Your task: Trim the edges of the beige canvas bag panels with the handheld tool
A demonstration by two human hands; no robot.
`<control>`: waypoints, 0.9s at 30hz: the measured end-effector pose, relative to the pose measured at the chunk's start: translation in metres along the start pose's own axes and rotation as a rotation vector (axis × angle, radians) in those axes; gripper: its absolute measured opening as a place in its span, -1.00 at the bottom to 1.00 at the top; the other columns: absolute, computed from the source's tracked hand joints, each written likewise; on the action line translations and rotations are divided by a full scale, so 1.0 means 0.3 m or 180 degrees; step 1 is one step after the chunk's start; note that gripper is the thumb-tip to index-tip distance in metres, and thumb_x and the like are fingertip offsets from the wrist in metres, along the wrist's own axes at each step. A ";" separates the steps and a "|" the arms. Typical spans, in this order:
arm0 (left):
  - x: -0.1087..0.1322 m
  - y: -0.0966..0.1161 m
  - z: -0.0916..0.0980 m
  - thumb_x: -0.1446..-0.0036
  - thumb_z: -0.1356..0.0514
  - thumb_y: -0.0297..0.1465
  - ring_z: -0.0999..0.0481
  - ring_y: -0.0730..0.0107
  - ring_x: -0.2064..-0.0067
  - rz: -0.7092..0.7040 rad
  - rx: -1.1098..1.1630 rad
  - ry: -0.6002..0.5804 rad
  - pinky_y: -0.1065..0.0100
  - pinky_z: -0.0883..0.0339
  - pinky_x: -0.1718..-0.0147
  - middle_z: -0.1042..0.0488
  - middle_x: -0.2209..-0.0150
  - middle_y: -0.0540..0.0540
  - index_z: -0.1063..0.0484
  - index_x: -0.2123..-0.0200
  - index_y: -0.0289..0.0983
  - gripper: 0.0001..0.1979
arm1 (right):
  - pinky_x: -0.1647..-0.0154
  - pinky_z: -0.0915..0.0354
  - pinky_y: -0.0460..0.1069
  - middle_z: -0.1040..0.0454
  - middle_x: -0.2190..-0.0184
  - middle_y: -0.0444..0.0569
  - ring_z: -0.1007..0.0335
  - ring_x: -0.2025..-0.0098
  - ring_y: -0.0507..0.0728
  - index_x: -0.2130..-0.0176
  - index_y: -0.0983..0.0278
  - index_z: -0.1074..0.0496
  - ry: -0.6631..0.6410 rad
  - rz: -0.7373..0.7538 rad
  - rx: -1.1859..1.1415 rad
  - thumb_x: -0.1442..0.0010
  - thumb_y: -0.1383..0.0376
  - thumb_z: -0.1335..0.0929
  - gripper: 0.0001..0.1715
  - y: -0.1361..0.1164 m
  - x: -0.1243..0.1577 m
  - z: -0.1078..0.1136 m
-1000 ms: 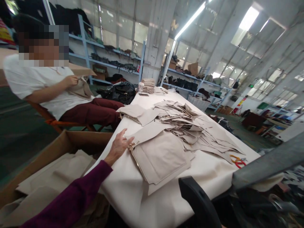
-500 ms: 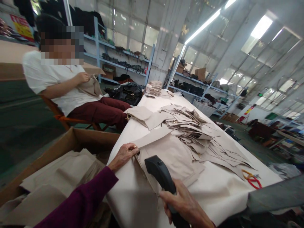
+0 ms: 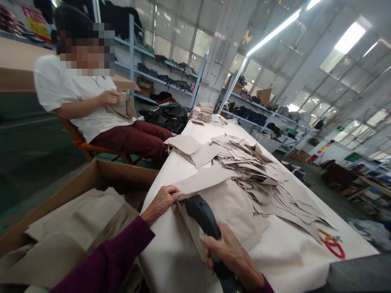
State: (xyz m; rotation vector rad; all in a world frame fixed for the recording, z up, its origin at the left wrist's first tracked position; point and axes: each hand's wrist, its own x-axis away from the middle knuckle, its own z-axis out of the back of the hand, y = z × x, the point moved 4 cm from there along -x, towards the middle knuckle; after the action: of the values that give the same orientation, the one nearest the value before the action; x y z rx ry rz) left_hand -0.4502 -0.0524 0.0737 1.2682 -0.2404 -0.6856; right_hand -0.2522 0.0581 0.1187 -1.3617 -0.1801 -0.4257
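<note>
My left hand (image 3: 163, 199) is closed on the left corner of a beige fabric piece (image 3: 235, 207) that lies on the table, fingers pinched at its edge. In my right hand (image 3: 233, 250) is a black curved handheld tool (image 3: 203, 213), its kind unclear, with my fingers wrapped around the grip. The tool's rounded head is over the fabric's left edge, close to my left fingertips. Whether it touches the cloth I cannot tell. Beyond the piece is a loose heap of beige fabric pieces (image 3: 253, 171), some with small gold-coloured metal parts.
A cardboard box (image 3: 82, 175) holding beige pieces stands left of the white-covered table (image 3: 275, 240). Red and yellow-handled scissors (image 3: 332, 246) lie near the right edge. A seated person (image 3: 79, 93) at the left handles beige fabric. A stack of pieces (image 3: 205, 112) stands at the far end.
The black tool's head has moved up along the fabric's left edge, nearer my left hand. My left hand keeps its pinch on the corner. The whole view has shifted slightly.
</note>
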 end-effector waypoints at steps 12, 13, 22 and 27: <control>0.007 0.003 -0.015 -0.04 -0.06 -0.31 -0.40 0.28 0.34 -0.0313 -0.0521 -0.0045 0.32 -0.22 0.29 -0.43 0.48 -0.03 -0.42 0.57 -0.26 -0.75 | 0.67 -0.23 -0.13 -0.29 0.64 -0.21 -0.22 0.67 -0.04 0.38 0.30 -0.22 0.0379 -0.0017 -0.0159 -0.06 -0.03 -0.34 -0.55 -0.043 -0.028 0.030; 0.008 -0.001 -0.017 -0.04 -0.05 -0.31 -0.41 0.28 0.34 -0.0329 -0.0616 -0.0028 0.32 -0.23 0.29 -0.44 0.47 -0.04 -0.43 0.56 -0.26 -0.76 | 0.67 -0.23 -0.13 -0.29 0.66 -0.21 -0.22 0.68 -0.04 0.38 0.30 -0.22 0.0438 -0.0027 -0.0155 -0.07 -0.04 -0.33 -0.54 -0.037 -0.019 0.042; 0.050 0.014 -0.004 -0.08 -0.06 -0.30 -0.46 0.19 0.11 -0.0290 -0.0452 0.0589 0.25 -0.32 0.12 -0.45 0.15 -0.19 -0.42 0.39 -0.28 -0.79 | 0.71 -0.20 -0.12 -0.25 0.73 -0.23 -0.19 0.73 -0.02 0.41 0.28 -0.22 0.0582 -0.0038 -0.0142 -0.06 -0.06 -0.32 -0.54 0.058 0.151 0.124; 0.201 -0.028 -0.029 -0.05 -0.14 -0.23 -0.42 0.09 -0.03 0.0685 0.0616 0.1275 0.11 -0.27 -0.04 -0.42 0.04 -0.24 -0.33 0.10 -0.31 -0.62 | 0.64 -0.19 -0.11 -0.27 0.74 -0.21 -0.21 0.70 -0.01 0.43 0.27 -0.24 0.0826 -0.0321 -0.0050 -0.05 -0.08 -0.32 -0.53 0.116 0.270 0.159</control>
State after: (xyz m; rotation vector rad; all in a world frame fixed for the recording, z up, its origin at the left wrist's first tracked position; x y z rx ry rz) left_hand -0.4015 -0.0824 0.0513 1.5094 -0.1117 -0.2186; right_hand -0.1589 0.0939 0.1268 -1.3027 -0.0312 -0.6845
